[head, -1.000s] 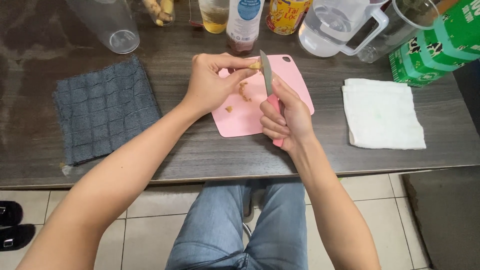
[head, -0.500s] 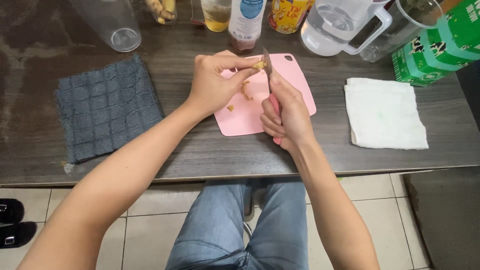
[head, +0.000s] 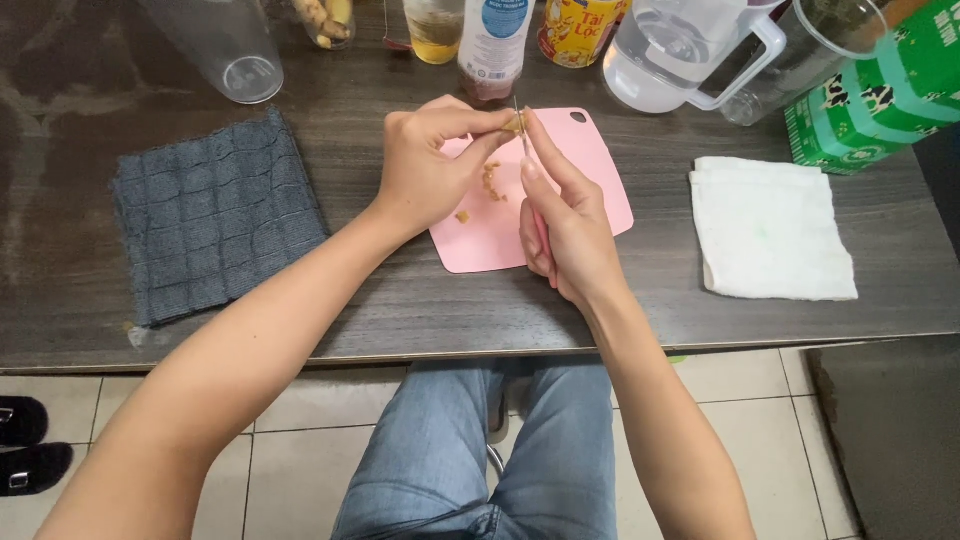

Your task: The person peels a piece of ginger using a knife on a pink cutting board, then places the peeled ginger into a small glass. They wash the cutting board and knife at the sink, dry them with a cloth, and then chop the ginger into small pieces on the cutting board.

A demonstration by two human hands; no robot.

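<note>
Pinched between the left hand [head: 425, 170]'s thumb and fingertips, a small tan piece, perhaps ginger [head: 514, 124], sits at upper centre above the pink cutting board [head: 590, 190]. Closed around a pink-handled knife [head: 519, 118], the right hand [head: 565, 235] sets its blade against the piece. It looks light, firm and small enough to slip, best held by its ends. Since half a second ago, the knife stands steeper.

Dark wood table [head: 420, 320], pale tiled floor [head: 300, 470] — perhaps beige
</note>
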